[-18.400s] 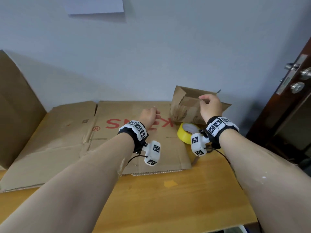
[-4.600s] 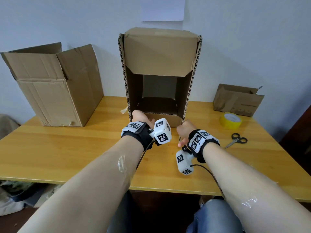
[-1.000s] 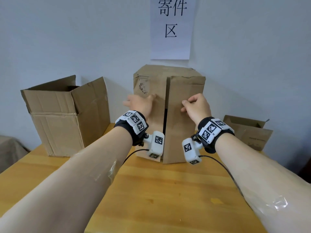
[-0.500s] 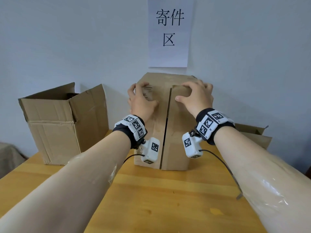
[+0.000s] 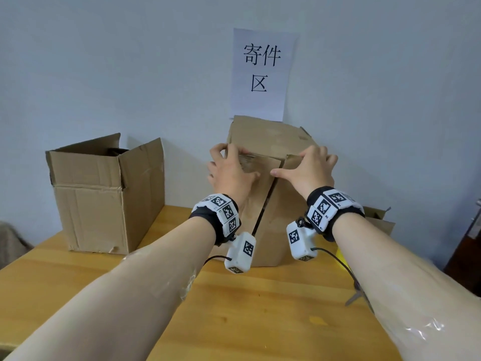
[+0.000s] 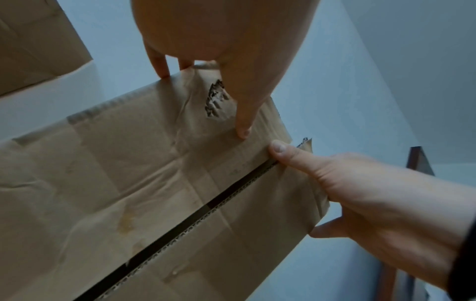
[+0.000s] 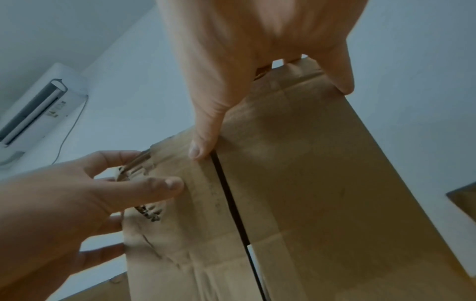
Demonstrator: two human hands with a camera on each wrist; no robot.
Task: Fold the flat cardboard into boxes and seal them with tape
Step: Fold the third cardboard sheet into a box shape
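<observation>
A brown cardboard box [image 5: 283,209] stands on the wooden table [image 5: 234,308] near the wall. Its two folded flaps face me, with a narrow dark gap [image 5: 263,212] between them. My left hand [image 5: 229,173] grips the upper left edge, fingers hooked over the corner and thumb [image 6: 244,122] on the left flap. My right hand [image 5: 309,170] grips the upper right edge, its thumb [image 7: 203,146] pressing beside the gap. The left flap has a torn patch [image 6: 216,99]. The yellow tape roll [image 5: 339,254] is mostly hidden behind my right forearm.
An open cardboard box [image 5: 104,199] stands at the left. A small box [image 5: 377,222] lies behind my right wrist. Scissors [image 5: 354,298] peek out beside my right arm. A paper sign [image 5: 263,71] hangs on the wall and a dark door [image 5: 468,243] is at the right.
A second ago both hands pressed the flaps together at mid height. They have since slid up to the box's top edge, and more of the box's upper side shows now.
</observation>
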